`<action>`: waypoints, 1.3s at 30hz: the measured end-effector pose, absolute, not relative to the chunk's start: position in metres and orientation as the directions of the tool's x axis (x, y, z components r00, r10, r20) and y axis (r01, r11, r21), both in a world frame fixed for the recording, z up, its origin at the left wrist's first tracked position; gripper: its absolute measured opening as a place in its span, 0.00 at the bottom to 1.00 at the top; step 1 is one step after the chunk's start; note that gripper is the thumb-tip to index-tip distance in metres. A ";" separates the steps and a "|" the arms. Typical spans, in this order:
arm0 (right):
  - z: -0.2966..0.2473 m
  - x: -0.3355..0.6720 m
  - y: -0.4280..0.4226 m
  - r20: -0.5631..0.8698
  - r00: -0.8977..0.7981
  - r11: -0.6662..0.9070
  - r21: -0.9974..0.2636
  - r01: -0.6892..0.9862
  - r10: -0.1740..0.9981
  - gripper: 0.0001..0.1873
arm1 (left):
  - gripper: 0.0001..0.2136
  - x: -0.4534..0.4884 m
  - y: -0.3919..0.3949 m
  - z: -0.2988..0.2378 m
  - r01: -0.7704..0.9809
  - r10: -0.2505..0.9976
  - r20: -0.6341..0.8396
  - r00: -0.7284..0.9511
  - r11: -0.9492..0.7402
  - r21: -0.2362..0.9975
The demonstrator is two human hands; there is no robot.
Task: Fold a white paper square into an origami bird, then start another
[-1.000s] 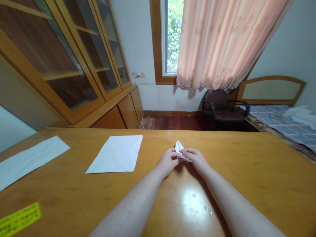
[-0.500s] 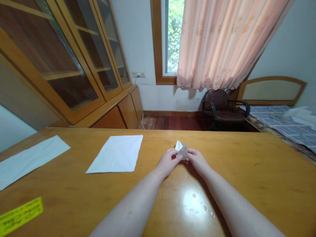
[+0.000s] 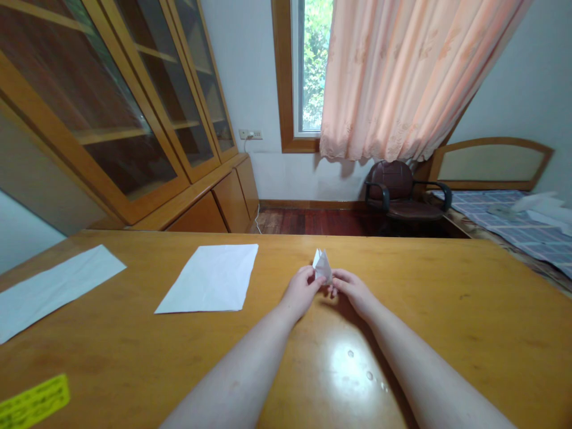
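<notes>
A small folded piece of white paper (image 3: pixel 322 266) stands upright just above the table, its pointed tips facing away from me. My left hand (image 3: pixel 302 292) pinches its lower left side, thumb in front and the other fingers behind. At its lower right corner, the curled fingers of my right hand (image 3: pixel 353 288) are closed on the edge. Some of the fingertips are hidden behind the paper and too small to make out well.
Left of my hands, a creased white sheet (image 3: pixel 210 279) lies flat on the wooden table (image 3: pixel 268 351). A long white paper strip (image 3: pixel 58 292) is farther left, with a yellow label (image 3: pixel 36 402) at the lower left corner. Beyond the table stands a dark chair (image 3: pixel 395 187).
The folded paper has turned and shifted slightly left, and its tips, spread before, are now closer together. My right hand has moved a little left with it.
</notes>
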State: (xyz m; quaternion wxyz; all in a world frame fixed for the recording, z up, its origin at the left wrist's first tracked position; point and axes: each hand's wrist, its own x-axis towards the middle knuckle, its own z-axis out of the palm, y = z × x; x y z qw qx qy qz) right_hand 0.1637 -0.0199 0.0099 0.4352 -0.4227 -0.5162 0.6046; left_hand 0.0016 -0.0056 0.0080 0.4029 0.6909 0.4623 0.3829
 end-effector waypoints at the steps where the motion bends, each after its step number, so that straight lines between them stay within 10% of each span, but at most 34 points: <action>1: 0.011 0.163 -0.021 -0.053 -0.270 -0.074 -0.995 -0.068 0.961 0.21 | 0.08 0.001 -0.005 0.006 0.327 0.949 0.160 0.272 -0.248 0.912; 39: 0.012 0.161 -0.019 -0.078 -0.123 -0.080 -0.997 -0.012 0.989 0.17 | 0.08 0.005 -0.004 0.000 0.145 0.983 0.038 0.180 -0.065 0.987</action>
